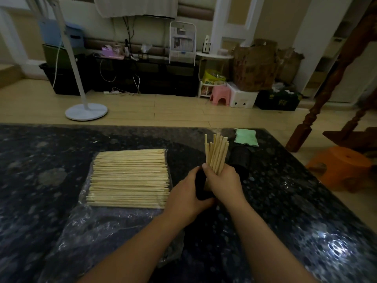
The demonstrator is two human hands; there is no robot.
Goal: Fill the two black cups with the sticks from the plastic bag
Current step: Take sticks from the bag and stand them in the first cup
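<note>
Head view: left hand (186,193) is steadying 1 black cup (201,187) while right hand (221,180) is gripping sticks (216,153), feeding them in.

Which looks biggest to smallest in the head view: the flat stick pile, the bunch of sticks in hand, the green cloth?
1. Flat stick pile, by far the largest.
2. Bunch of sticks gripped by the right hand.
3. Green cloth, though it lies farther away, so this ranking is unsure.
</note>
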